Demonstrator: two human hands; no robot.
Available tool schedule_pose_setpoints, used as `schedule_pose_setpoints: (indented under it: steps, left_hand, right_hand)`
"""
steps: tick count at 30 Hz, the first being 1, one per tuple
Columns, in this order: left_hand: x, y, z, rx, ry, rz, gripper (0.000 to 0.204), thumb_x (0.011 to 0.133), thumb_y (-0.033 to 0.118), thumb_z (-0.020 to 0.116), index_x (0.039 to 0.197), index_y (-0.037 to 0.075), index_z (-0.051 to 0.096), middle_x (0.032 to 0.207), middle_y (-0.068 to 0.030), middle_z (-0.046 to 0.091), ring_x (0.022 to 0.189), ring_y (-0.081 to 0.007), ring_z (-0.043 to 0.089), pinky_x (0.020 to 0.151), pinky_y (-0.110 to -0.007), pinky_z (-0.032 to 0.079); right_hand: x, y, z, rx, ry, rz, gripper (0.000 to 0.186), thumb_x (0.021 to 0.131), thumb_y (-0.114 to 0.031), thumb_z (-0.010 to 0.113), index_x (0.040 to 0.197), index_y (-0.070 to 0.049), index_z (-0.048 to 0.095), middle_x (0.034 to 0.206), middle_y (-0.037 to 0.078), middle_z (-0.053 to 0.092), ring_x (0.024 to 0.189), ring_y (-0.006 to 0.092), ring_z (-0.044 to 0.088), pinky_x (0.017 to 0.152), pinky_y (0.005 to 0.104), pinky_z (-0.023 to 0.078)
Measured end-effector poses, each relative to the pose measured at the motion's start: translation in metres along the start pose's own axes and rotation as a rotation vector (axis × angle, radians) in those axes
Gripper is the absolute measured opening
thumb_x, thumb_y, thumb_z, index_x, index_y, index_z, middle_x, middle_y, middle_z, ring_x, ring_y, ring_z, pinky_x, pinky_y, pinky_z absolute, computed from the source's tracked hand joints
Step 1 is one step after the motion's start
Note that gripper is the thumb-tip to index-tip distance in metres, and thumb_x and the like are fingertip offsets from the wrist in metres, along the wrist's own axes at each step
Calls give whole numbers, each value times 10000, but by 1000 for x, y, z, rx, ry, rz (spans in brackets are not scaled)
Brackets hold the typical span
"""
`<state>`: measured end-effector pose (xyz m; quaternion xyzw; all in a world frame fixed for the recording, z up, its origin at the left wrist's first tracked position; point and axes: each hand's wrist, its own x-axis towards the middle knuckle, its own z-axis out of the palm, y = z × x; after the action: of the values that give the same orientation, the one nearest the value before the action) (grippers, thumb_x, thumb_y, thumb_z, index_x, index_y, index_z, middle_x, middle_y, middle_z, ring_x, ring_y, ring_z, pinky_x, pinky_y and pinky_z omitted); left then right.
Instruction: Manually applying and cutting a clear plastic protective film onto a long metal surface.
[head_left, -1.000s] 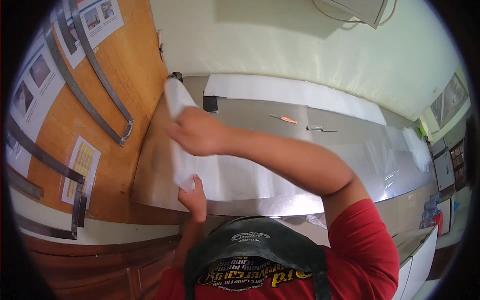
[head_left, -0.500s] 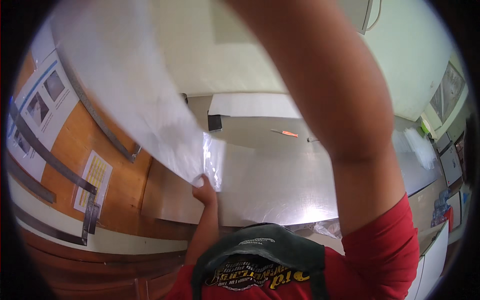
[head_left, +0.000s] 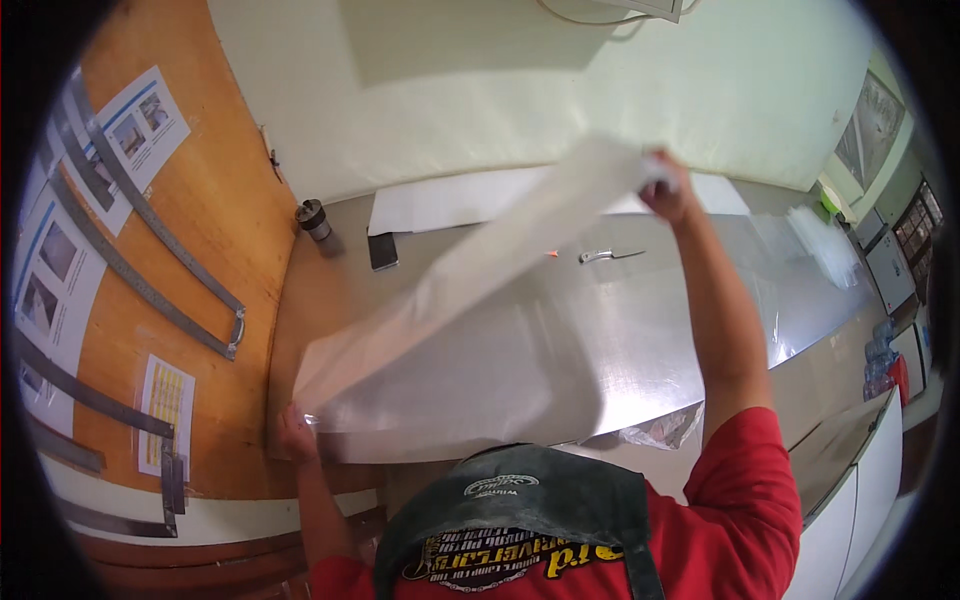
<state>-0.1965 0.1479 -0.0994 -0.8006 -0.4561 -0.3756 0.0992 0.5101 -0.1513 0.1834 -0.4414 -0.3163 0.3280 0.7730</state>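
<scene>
A long translucent white sheet [head_left: 475,270], which looks like plastic film, stretches slantwise over the steel table [head_left: 480,400], blurred by motion. My left hand [head_left: 297,432] pinches its near left end at the table's left front corner. Raised toward the back right, my right hand [head_left: 668,190] is closed on the bunched far end. Below the sheet's right part, a knife with a grey handle [head_left: 597,256] lies on the metal. Just a bit of an orange thing [head_left: 551,254] shows beside the sheet's edge.
Along the back wall lies a white flat strip [head_left: 440,205], with a black flat object [head_left: 383,251] before it. A dark cylindrical container [head_left: 313,217] stands at the back left. Clear plastic [head_left: 825,250] is piled at the far right. Metal strips [head_left: 165,260] hang on the left wooden panel.
My right arm has come down from overhead to the back right, stretching the sheet across. My left hand has moved left and nearer. The view has shifted, and the grey-handled knife now shows fully.
</scene>
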Motion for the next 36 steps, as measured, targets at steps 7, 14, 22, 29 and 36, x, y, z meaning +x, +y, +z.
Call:
schedule_pose_setpoints:
  steps: [7,14,22,29,36]
  left_hand:
    - [-14,-5,-26,36,-209,79,157,895,101,569,1022,49,645,967,-150,607,875,-344,612,731,-400,512]
    - [-25,-8,-20,-111,-206,-119,224,868,21,543,1055,44,666,1054,-155,645,969,-313,633,841,-358,509]
    - [-17,-12,-18,-421,-219,-657,269,848,-55,531,1079,-6,659,1092,-132,663,995,-230,634,916,-327,478]
    - [-7,-33,-35,-840,-497,-774,260,860,-39,537,1102,-24,632,1098,-99,647,1020,-190,605,907,-304,470]
    - [-1,-21,-29,-874,-364,-1017,228,850,63,627,1068,-4,632,877,-22,617,726,-102,547,650,-234,444]
  right_hand:
    - [-168,156,-116,-451,198,628,205,744,-194,661,800,-3,610,781,108,606,719,245,593,630,366,490]
    - [-194,180,-108,-1295,56,751,367,808,-294,625,715,59,659,711,230,654,638,294,647,636,410,501]
    - [-209,198,-82,-1494,420,519,268,752,-250,730,863,-12,674,865,209,682,858,363,661,782,406,520]
    - [-207,199,-68,-1580,482,588,295,745,-245,737,924,-33,636,922,199,676,904,372,647,798,435,510]
    - [-210,199,-69,-1576,494,505,248,744,-184,718,892,-7,626,900,214,674,895,382,652,797,446,516]
